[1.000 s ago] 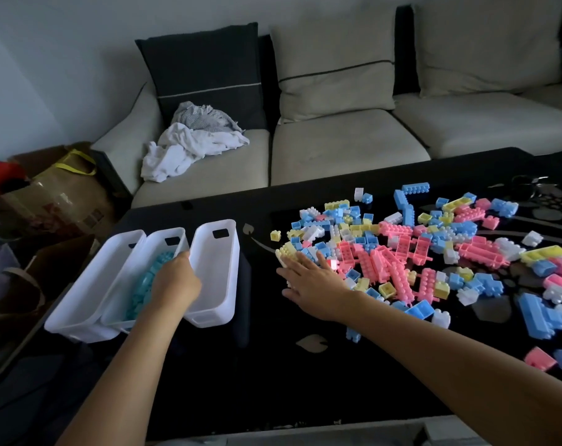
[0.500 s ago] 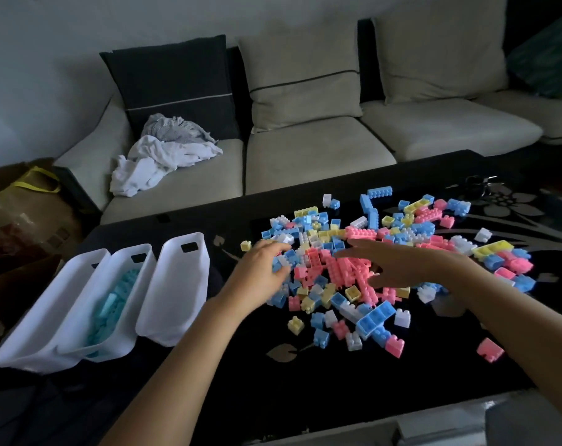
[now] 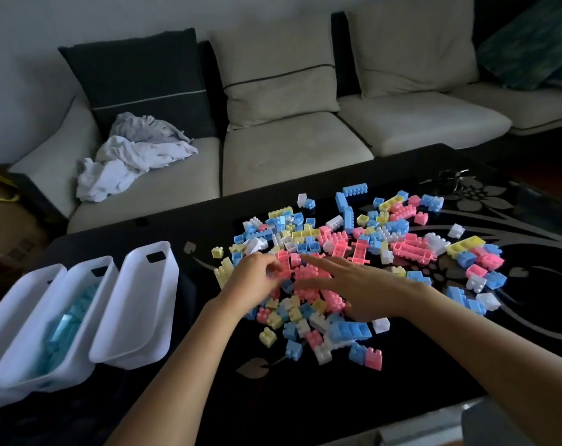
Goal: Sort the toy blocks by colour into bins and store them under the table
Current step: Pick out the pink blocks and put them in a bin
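Observation:
A heap of pink, blue, yellow and white toy blocks [image 3: 363, 246] covers the middle and right of the black glass table [image 3: 305, 407]. Three white bins stand side by side at the left end: the right bin [image 3: 134, 317] shows nothing inside, the middle bin [image 3: 57, 329] holds blue blocks, and the left bin [image 3: 15, 304] is seen only partly. My left hand [image 3: 253, 278] rests in the heap's left part with curled, blurred fingers touching pink blocks. Beside it my right hand [image 3: 353, 284] lies flat over the pink blocks, fingers spread and pointing left.
A beige sofa [image 3: 289, 149] runs behind the table, with a dark cushion [image 3: 141, 78] and crumpled white cloth [image 3: 128, 162] on its left seat. Bags [image 3: 2, 201] sit on the floor at the far left. Keys [image 3: 450, 178] lie near the table's far right corner.
My left hand left the middle bin and moved right into the heap. My right hand slid right, then back left over the pink blocks. The view shifted right.

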Tool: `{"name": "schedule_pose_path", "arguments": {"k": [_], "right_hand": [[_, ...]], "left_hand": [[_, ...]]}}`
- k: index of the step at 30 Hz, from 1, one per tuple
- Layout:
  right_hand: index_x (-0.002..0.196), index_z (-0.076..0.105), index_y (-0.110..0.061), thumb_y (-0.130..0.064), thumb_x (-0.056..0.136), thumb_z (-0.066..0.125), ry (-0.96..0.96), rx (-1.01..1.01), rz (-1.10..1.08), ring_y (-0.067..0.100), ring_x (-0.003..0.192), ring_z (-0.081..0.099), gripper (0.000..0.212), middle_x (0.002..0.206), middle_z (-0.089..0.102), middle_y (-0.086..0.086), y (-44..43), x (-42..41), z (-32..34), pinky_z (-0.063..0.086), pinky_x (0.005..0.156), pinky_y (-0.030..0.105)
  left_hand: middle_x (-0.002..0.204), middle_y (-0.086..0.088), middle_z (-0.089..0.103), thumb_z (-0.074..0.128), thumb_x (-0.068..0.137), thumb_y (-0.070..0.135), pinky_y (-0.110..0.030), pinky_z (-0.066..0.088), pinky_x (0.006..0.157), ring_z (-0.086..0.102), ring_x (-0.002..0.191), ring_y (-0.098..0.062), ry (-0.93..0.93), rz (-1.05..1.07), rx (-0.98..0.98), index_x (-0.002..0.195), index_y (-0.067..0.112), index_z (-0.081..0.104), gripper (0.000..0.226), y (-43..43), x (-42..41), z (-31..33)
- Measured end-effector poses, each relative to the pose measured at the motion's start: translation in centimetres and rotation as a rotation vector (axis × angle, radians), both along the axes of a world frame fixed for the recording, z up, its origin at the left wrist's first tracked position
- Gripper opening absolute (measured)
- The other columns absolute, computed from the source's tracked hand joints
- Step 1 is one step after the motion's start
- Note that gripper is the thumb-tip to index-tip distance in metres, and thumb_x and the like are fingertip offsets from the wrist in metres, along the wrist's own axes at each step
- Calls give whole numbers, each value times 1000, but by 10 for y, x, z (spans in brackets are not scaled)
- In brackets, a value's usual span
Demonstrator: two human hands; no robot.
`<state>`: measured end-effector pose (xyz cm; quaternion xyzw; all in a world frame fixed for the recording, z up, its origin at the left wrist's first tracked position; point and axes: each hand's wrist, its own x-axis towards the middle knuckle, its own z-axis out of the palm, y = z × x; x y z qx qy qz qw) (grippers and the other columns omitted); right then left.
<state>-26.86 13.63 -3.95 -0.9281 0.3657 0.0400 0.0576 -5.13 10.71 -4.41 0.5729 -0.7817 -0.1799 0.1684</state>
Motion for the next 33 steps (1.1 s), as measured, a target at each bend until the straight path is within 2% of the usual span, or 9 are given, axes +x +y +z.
{"name": "schedule_pose_path", "arguments": {"k": [2,5,9,12,16,20,25,30,33], "right_hand": [[145,-2,-46,2,82,45,12,-14,18,16,144,-12,92,152,-27,-10,0,7,-3,16,116,38],[149,10,-38,-3,83,49,30,-15,25,19,145,-5,84,158,-5,-7,-5,14,-10,10,119,47],[143,28,-36,-20,85,58,-61,-97,-31,18,135,23,68,148,27,-5,-11,15,-20,26,114,42],[140,33,-31,-31,89,58,-101,-136,-99,18,130,29,58,144,31,-3,-13,15,-23,37,108,38],[137,39,-24,-24,92,56,-201,-126,-136,17,131,31,48,143,32,-1,-15,11,-23,40,106,35],[128,44,-16,-11,94,51,-418,-57,-216,11,112,51,36,136,44,0,-13,11,-24,46,100,29],[121,45,-13,-15,95,50,-643,-15,-404,8,87,59,26,108,63,3,-7,9,-10,49,80,19],[112,46,-15,-18,94,52,-961,1,-462,7,60,60,20,88,62,-1,-9,15,-1,53,53,28],[106,49,-8,-16,94,50,-1172,231,-498,0,60,61,15,89,63,3,-11,38,6,50,53,18]], "left_hand": [[87,8,65,67,86,11,-15,50,73,59,77,-1,13,18,-2,91,18,68,8,0,1,-1],[86,4,65,66,87,12,-17,47,71,60,77,-6,29,52,-1,90,15,67,5,2,2,-2],[96,13,60,65,88,25,-15,46,71,58,82,-5,-37,40,35,104,17,66,17,10,8,4],[88,14,59,67,86,31,-15,39,57,54,72,-2,-113,-14,167,102,23,65,18,17,17,6],[100,8,63,67,86,21,-23,50,70,61,81,-6,-109,-32,188,106,22,64,21,24,22,3],[104,10,62,66,86,17,-21,53,73,62,83,-1,-29,-12,131,104,24,63,19,30,24,6],[108,16,60,60,91,18,-9,46,69,61,87,5,119,66,-42,110,26,62,21,44,40,25],[100,12,66,61,90,16,-4,40,68,60,85,2,247,324,-201,109,25,64,22,60,86,33],[96,7,66,60,90,15,-3,36,64,56,77,0,235,532,-233,110,22,65,22,69,120,33]]}}
